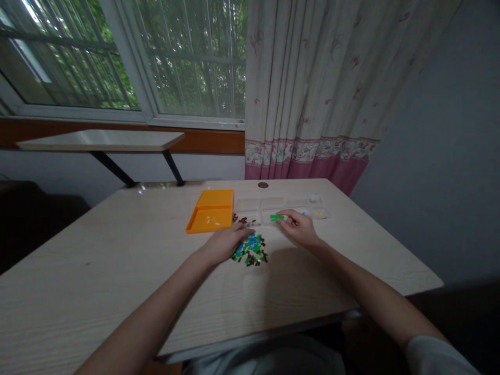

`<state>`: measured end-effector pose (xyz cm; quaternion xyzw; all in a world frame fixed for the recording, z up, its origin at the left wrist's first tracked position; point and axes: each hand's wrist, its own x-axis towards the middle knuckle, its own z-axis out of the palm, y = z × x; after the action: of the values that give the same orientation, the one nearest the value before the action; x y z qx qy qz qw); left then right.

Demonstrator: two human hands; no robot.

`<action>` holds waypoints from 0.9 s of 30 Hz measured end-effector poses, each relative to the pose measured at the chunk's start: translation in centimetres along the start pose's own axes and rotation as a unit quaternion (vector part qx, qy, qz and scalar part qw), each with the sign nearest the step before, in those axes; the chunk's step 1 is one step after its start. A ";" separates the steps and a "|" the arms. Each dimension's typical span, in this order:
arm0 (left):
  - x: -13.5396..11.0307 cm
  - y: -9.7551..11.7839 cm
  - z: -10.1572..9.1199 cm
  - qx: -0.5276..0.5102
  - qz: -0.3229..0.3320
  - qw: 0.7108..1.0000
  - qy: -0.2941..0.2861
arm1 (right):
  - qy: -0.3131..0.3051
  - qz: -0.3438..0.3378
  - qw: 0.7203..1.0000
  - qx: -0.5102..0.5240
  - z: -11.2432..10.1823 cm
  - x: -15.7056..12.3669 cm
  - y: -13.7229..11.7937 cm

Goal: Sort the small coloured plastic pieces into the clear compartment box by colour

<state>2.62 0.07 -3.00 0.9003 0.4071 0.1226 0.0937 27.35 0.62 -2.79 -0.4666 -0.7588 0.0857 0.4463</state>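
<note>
A pile of small green, blue and dark brown toy bricks lies on the table. My left hand rests at the pile's upper left edge, fingers curled down; whatever its fingertips hold, if anything, is hidden. Over the clear compartment tray my right hand pinches a green brick piece between thumb and fingers. Dark brown bricks sit in the tray's near left compartment. Yellow bits and a blue bit show toward its right end.
An open orange case with several small pale pieces stands left of the tray. Behind are a raised shelf on black legs, a window and a curtain. A round cable hole is near the table's back edge.
</note>
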 end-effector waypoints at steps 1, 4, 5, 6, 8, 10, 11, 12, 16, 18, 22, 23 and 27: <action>0.1 0.0 0.2 0.013 -0.003 1.000 -0.007 | 0.004 -0.002 1.000 0.002 0.0 0.0 0.1; 0.4 0.0 0.4 0.053 -0.006 0.998 -0.021 | 0.019 -0.016 1.000 0.009 0.1 0.1 0.4; 0.4 0.0 0.4 0.062 -0.004 0.998 -0.024 | 0.022 -0.021 0.999 0.013 0.2 0.2 0.5; 0.5 -0.1 0.4 0.068 0.000 0.997 -0.024 | 0.024 -0.023 0.999 0.016 0.1 0.2 0.5; 0.4 -0.1 0.4 0.070 0.012 0.997 -0.021 | 0.024 -0.026 0.999 0.020 0.1 0.2 0.6; 0.4 0.0 0.3 0.065 0.019 0.998 -0.017 | 0.024 -0.023 0.999 0.020 0.0 0.2 0.6; 0.3 0.0 0.2 0.061 0.020 0.998 -0.016 | 0.024 -0.021 0.999 0.019 -0.1 0.2 0.6; 0.3 0.0 0.1 0.057 0.019 0.998 -0.017 | 0.022 -0.017 0.999 0.017 -0.1 0.2 0.6; 0.2 0.2 -0.1 0.046 0.015 0.999 -0.024 | 0.010 -0.005 1.000 0.006 -0.2 0.4 0.9; 0.2 0.1 -0.1 0.042 0.014 0.999 -0.023 | -0.001 0.004 1.000 -0.010 -0.2 0.5 1.1; 0.2 0.0 -0.1 0.036 0.014 0.999 -0.018 | -0.041 0.030 0.997 -0.056 -0.1 0.9 1.9; 0.2 0.0 -0.1 0.036 0.015 0.999 -0.017 | -0.048 0.037 0.996 -0.067 0.0 1.0 2.1; 0.1 0.2 -0.4 0.047 0.007 0.999 -0.015 | -0.058 0.062 0.991 -0.100 0.1 1.3 3.1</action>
<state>2.70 0.06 -2.58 0.9084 0.4042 0.0904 0.0567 29.02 3.41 -3.81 -0.5491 -0.7578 0.0637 0.3466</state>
